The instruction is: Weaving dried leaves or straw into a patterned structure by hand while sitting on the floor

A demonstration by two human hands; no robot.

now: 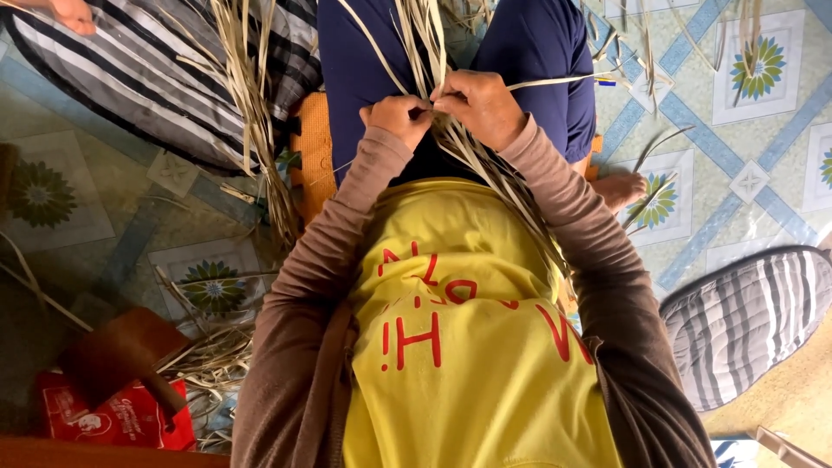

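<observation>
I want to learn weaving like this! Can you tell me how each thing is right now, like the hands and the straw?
Left hand: closed, pinching strips.
Right hand: closed, pinching strips beside the left.
Strips: bunched, held between both hands, ends trailing down.
Loose strips: scattered over the floor and cushion.
Striped cushion: lying flat on the floor.
Red packet: lying on the floor, partly covered by a brown object.

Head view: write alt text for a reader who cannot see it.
Seen from above, a seated person's left hand and right hand meet over the lap, pinching a bundle of pale dried straw strips. More strips lie on the patterned tile floor, with a striped cushion at right and a red box at lower left.
</observation>
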